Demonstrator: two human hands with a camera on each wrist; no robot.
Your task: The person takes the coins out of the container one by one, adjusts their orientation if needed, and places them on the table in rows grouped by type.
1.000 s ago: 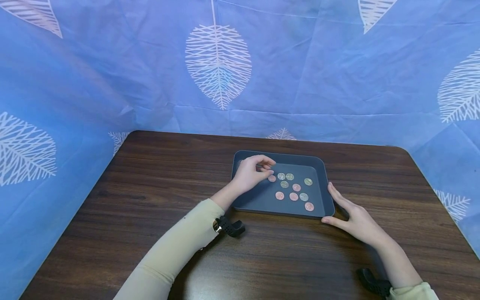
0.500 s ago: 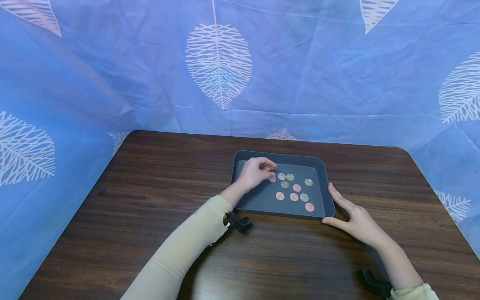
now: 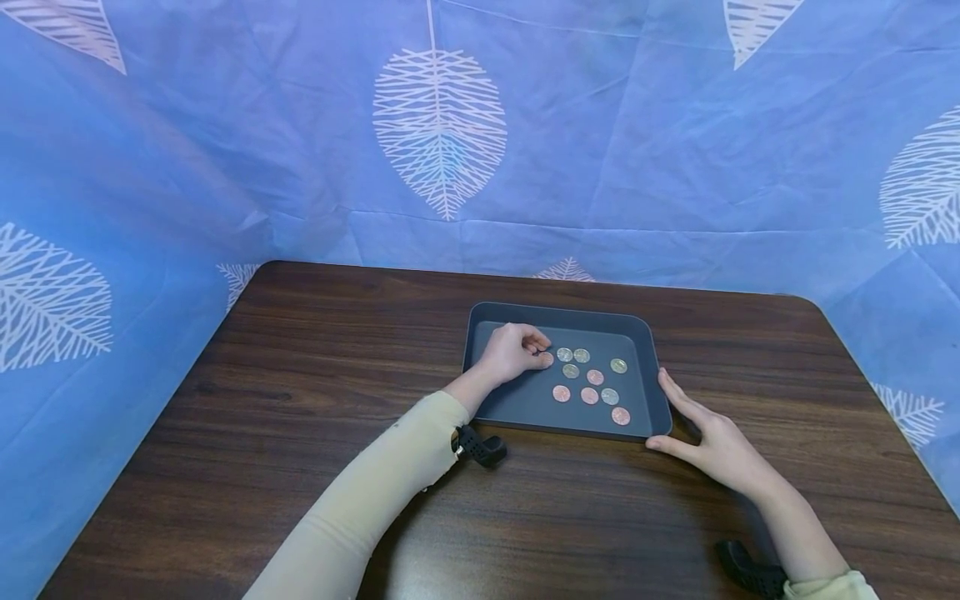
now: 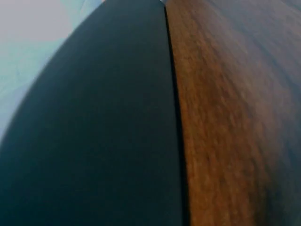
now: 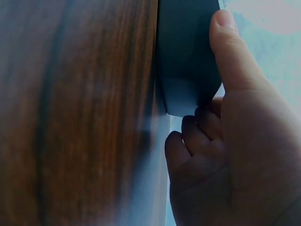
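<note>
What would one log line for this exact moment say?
left hand: pinching copper coin in tray | right hand: steadying tray's near right corner | other coins: lying flat in tray | table: wood

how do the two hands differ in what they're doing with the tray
The left hand is inside the tray, fingers curled down onto a coin. The right hand stays outside, lying on the table with its fingers fairly straight against the tray's near right corner. The left hand works among the coins; the right hand touches none. Both wear pale sleeves.

Dark grey tray (image 3: 645, 350), copper and silver coins (image 3: 592, 385), dark brown wood-grain table (image 3: 315, 367), blue white-leaf cloth (image 3: 637, 125)
</note>
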